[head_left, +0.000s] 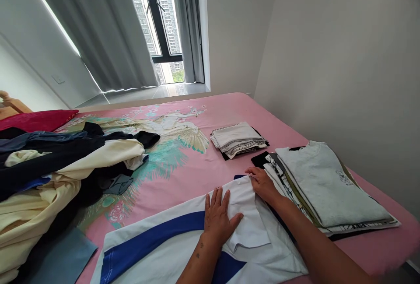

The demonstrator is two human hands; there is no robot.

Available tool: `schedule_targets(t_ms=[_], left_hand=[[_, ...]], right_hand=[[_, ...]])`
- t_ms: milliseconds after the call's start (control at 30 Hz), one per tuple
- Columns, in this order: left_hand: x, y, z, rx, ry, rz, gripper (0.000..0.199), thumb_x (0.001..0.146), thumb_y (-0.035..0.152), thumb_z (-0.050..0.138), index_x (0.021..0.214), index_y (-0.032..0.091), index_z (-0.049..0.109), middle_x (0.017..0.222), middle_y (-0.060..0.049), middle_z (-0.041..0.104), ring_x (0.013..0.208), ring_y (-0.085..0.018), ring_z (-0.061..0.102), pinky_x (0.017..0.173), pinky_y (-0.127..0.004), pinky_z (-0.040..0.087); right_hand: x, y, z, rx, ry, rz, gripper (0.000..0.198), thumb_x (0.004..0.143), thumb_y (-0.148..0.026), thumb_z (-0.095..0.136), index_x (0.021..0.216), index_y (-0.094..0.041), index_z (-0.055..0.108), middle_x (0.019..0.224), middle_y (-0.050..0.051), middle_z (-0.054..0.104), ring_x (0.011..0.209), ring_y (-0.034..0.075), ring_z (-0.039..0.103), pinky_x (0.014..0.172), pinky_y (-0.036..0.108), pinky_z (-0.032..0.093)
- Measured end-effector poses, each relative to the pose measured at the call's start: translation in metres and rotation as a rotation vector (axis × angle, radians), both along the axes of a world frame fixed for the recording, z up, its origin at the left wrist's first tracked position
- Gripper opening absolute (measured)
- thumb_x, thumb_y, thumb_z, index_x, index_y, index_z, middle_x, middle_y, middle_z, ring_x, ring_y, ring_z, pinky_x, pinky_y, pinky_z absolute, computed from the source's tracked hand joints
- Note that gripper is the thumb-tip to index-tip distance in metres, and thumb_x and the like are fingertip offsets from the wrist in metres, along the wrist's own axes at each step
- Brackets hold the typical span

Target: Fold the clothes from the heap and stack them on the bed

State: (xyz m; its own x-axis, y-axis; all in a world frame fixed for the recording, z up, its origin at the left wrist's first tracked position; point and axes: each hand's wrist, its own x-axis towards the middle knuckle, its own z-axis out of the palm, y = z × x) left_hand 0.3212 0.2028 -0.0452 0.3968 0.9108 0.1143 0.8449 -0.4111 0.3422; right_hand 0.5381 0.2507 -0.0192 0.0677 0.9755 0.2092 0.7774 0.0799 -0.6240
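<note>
A white shirt with wide blue bands lies spread on the bed before me, partly folded over itself. My left hand rests flat on it, fingers stretched out, beside a folded-over white sleeve. At the far edge of that fold, my right hand is closed, with thumb and fingers pinching the white cloth. A bit of dark blue fabric shows just behind the pinched edge. The near part of the shirt runs out of view at the bottom.
Right of the shirt is a stack of folded shirts, a light grey one on top. A smaller folded pile sits farther back. Loose clothes heap up at the left, near a red pillow. Pink bedding lies beneath.
</note>
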Motion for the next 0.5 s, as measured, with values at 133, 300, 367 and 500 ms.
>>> schedule_targets(t_ms=[133,300,367,500], left_hand=[[-0.001,0.0,0.001,-0.011,-0.02,-0.005,0.074,0.078,0.068,0.039,0.14,0.027,0.032,0.15,-0.008,0.027,0.139,-0.026,0.017,0.113,-0.054,0.011],[-0.001,0.0,0.004,-0.025,-0.037,-0.003,0.073,0.078,0.066,0.041,0.139,0.027,0.033,0.149,-0.008,0.028,0.139,-0.026,0.017,0.113,-0.053,0.01],[-0.001,0.0,0.004,-0.023,-0.039,-0.004,0.073,0.079,0.065,0.041,0.139,0.026,0.033,0.149,-0.008,0.028,0.139,-0.026,0.017,0.113,-0.053,0.011],[-0.001,0.001,0.002,-0.007,-0.014,-0.014,0.072,0.08,0.062,0.042,0.14,0.025,0.03,0.15,-0.008,0.027,0.139,-0.025,0.017,0.113,-0.053,0.012]], right_hand=[[0.013,0.008,0.006,-0.046,0.029,0.196,0.019,0.075,-0.023,0.048,0.089,-0.02,0.061,0.09,0.002,0.062,0.088,0.017,0.053,0.08,0.028,0.042],[0.019,0.012,0.012,-0.05,0.0,0.303,0.018,0.073,-0.024,0.052,0.086,-0.021,0.064,0.092,0.003,0.061,0.09,0.019,0.051,0.084,0.031,0.04],[0.018,0.015,0.011,-0.03,-0.018,0.332,0.021,0.07,-0.02,0.053,0.087,-0.022,0.065,0.096,0.003,0.06,0.094,0.019,0.05,0.088,0.032,0.037],[0.018,0.024,0.0,0.022,-0.034,0.297,0.016,0.067,-0.014,0.05,0.079,-0.02,0.059,0.091,0.003,0.058,0.095,0.018,0.047,0.088,0.03,0.036]])
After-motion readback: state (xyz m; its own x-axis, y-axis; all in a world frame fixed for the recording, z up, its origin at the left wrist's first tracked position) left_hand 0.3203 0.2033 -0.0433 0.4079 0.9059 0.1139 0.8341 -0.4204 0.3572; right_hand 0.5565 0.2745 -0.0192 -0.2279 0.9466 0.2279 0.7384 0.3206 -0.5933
